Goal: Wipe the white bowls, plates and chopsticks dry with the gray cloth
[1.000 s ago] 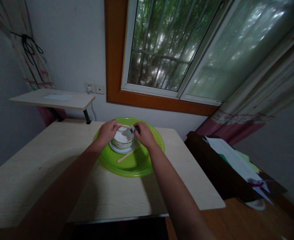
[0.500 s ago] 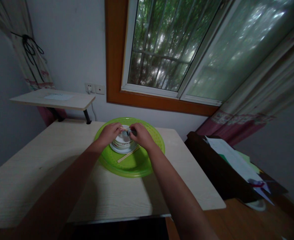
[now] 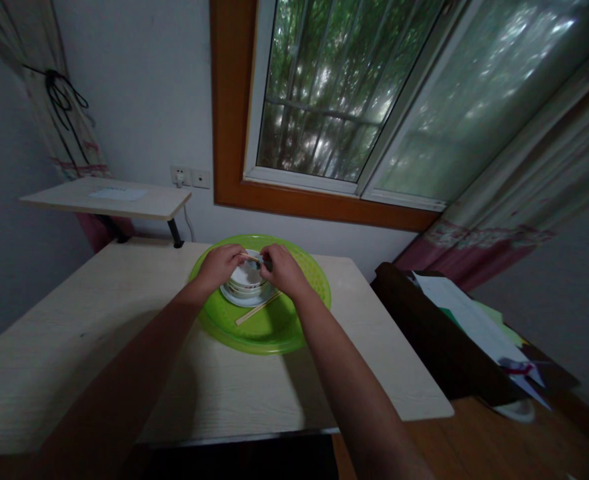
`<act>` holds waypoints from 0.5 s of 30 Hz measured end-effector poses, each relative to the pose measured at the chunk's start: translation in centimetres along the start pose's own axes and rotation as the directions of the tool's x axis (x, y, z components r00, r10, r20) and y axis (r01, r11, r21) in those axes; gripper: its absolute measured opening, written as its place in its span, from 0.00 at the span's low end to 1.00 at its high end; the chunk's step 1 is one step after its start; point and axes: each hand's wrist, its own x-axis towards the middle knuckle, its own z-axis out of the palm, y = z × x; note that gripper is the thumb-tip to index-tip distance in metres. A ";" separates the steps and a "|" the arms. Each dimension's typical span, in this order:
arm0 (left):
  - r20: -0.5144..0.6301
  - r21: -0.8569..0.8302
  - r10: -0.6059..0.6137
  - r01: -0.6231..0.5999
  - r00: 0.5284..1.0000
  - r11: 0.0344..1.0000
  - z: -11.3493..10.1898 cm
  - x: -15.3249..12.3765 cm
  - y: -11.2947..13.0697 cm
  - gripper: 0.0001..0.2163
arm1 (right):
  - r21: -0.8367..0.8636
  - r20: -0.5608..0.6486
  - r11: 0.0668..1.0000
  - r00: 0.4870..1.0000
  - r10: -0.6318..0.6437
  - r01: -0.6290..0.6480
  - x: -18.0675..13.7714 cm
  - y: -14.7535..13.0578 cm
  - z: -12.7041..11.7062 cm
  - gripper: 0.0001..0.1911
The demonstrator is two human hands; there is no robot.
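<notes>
My left hand point(image 3: 222, 267) is closed in a pinch over the left side of a stack of white bowls point(image 3: 247, 275). From its fingertips a thin pale stick, looking like a chopstick point(image 3: 250, 257), reaches toward the other hand. Opposite it, my right hand point(image 3: 283, 270) has its fingers closed around a small dark thing, too small and shaded to name. The bowls stand on white plates point(image 3: 244, 301) in a round green tray point(image 3: 214, 335). A pair of pale chopsticks point(image 3: 257, 310) lies slantwise in the tray, partly under my right hand.
The tray sits on a light wooden table point(image 3: 354, 373). A raised shelf point(image 3: 139, 207) with a paper on it stands at the back left. Behind are a wall socket point(image 3: 180, 176) and a window. At right, a dark brown piece of furniture point(image 3: 414, 327) carries papers.
My right hand's fingers have shifted slightly over the bowls. The bowls, plates, tray and loose chopsticks stay in place.
</notes>
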 end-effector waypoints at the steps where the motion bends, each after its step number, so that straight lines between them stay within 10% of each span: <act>1: -0.020 0.011 -0.005 0.006 1.000 1.000 0.0 0.0 -0.1 0.11 | -0.022 0.005 1.000 1.000 0.015 -0.015 0.0 0.2 0.0 0.14; 15: 0.036 0.112 0.103 -0.106 0.994 0.988 0.0 -0.1 -0.2 0.11 | 0.001 0.032 1.000 0.999 -0.005 0.005 -0.4 -0.2 -0.4 0.17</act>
